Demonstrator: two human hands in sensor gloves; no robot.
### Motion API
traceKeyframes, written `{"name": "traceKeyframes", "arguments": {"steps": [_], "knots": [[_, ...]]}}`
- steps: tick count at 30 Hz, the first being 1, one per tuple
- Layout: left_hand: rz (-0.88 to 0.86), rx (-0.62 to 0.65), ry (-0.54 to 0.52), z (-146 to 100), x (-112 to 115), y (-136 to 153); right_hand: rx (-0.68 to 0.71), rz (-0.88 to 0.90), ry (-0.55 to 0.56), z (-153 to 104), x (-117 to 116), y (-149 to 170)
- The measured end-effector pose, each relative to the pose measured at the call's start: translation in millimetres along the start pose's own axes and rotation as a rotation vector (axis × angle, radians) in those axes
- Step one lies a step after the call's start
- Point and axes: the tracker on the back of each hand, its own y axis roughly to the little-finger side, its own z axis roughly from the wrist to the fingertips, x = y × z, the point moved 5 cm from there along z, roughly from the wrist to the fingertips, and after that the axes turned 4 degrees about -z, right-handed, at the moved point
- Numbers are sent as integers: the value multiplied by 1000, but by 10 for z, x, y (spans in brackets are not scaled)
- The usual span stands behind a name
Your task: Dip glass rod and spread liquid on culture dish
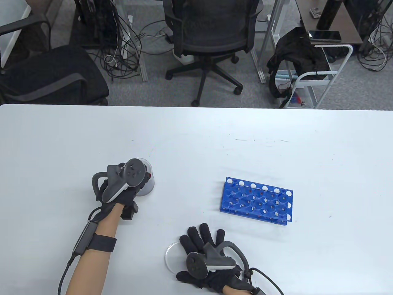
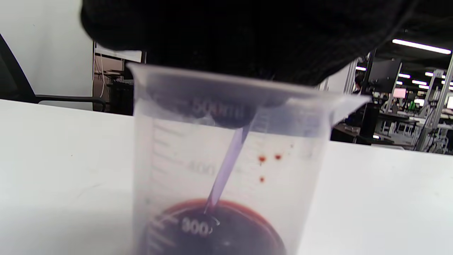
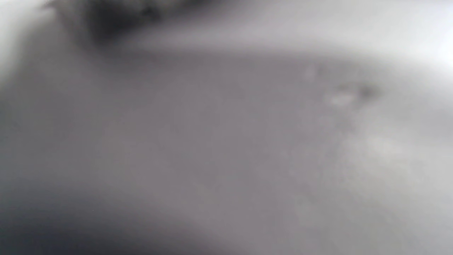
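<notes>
My left hand [image 1: 122, 187] hangs over the mouth of the clear plastic beaker [image 2: 226, 159], which stands upright on the white surface [image 1: 196, 147] toward its left side. From the left wrist view my gloved fingers [image 2: 230, 117] reach just inside the rim and pinch the top of the glass rod [image 2: 226, 173], so that grip is clenched on the rod. The rod slants down through the beaker and its lower tip sits in the dark red liquid [image 2: 219, 230] pooled at the bottom; a few red droplets [image 2: 262, 159] speckle the inner wall above it. My right hand [image 1: 208, 255] lies flat with fingers spread, its grip released, resting on the clear culture dish [image 1: 170, 252], whose round rim shows at the hand's left near the surface's front edge. The right wrist view is only a grey blur. A blue test tube rack [image 1: 256, 201] lies to the right of centre, well apart from the beaker.
</notes>
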Motion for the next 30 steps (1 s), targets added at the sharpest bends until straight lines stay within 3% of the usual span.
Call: {"name": "traceKeyframes", "arguments": {"steps": [8, 16, 24, 30], "knots": [[-108, 59, -160, -295, -558, -70, 0, 0, -1, 0, -1, 0], [-197, 192, -275, -855, -1006, -249, 3, 3, -1, 1, -3, 1], [-208, 312, -230, -1304, -928, -519, 3, 3, 0, 1, -3, 2], [-226, 372, -88, -1509, -575, -716, 1, 1, 1, 2, -2, 1]]}}
